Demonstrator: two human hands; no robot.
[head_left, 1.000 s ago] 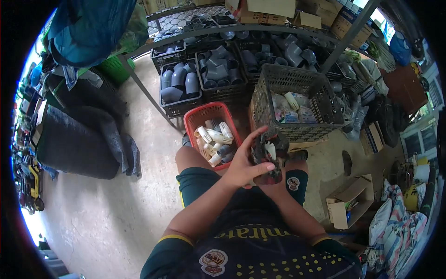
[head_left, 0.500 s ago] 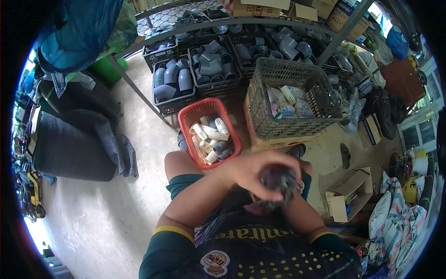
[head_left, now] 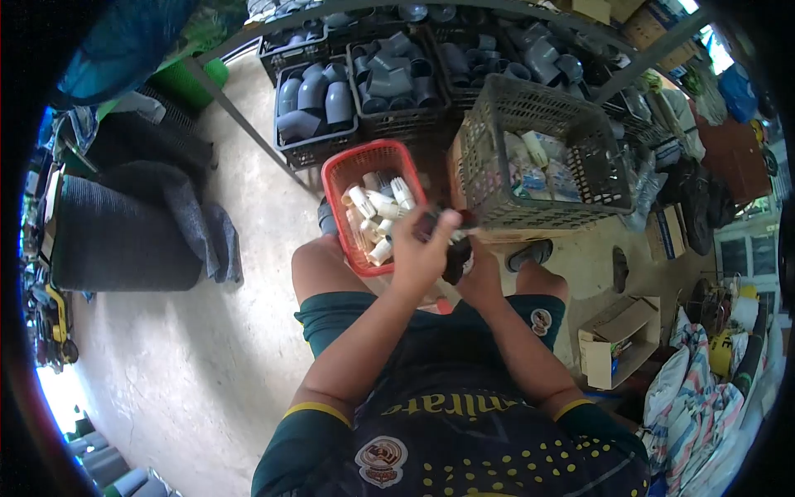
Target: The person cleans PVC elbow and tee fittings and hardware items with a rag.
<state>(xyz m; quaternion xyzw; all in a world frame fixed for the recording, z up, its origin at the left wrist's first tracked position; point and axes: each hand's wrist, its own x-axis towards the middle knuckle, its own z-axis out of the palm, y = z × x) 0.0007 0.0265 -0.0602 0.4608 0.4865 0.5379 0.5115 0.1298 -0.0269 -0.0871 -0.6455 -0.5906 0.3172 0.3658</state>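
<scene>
My left hand and my right hand are close together over my lap, beside the right edge of a red basket. Between them is a dark bundle with some red and white on it, blurred and partly covered by fingers. Both hands are closed on it; what it is exactly I cannot make out. Several white plastic fittings lie in the red basket.
Black crates of grey pipe elbows stand ahead. A large dark crate with bagged items rests on a cardboard box at front right. An open carton lies at right; a black mesh roll stands at left.
Both hands and the dark bundle have moved forward, away from my chest toward the red basket. They are now side by side; before, one arm crossed over. The view has shifted slightly.
</scene>
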